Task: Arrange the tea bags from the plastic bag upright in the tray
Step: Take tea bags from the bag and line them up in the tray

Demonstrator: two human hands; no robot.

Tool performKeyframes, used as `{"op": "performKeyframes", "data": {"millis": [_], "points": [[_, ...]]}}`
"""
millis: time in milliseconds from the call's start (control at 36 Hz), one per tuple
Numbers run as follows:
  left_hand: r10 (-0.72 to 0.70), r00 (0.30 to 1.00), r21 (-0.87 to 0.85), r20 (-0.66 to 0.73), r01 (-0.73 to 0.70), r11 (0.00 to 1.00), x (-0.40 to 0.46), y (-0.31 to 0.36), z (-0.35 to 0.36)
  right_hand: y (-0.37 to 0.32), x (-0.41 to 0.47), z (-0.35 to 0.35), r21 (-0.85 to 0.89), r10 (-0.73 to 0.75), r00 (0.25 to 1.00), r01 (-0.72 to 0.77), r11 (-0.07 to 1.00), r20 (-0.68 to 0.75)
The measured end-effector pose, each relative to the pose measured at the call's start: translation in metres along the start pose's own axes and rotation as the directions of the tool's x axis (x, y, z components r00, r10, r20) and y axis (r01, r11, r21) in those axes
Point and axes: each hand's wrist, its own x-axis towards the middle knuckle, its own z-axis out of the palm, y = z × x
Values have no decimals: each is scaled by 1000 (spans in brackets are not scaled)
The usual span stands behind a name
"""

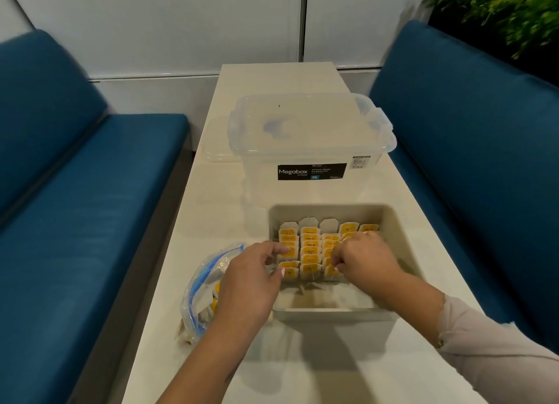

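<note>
Yellow-tagged tea bags (310, 249) stand upright in rows filling the far part of the beige tray (402, 240), where both hands work. The left hand (251, 279) reaches over the tray's left wall, thumb and curled fingers pinching bags of the leftmost row, with the plastic bag (202, 285), more bags inside, lying on the table (211, 216) just left of its wrist. The right hand (363, 260) sits among the right-hand rows with fingers curled down onto the bags, seemingly pinching one; beyond both hands stands a clear box (311, 149).
</note>
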Motion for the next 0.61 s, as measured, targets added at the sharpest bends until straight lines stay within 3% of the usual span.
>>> {"op": "performKeyframes", "data": {"millis": [611], "points": [[0,998,-52,-68,-4,999,-1,-3,-9,5,-3,1,100,43,998,-39,994,-34]]}}
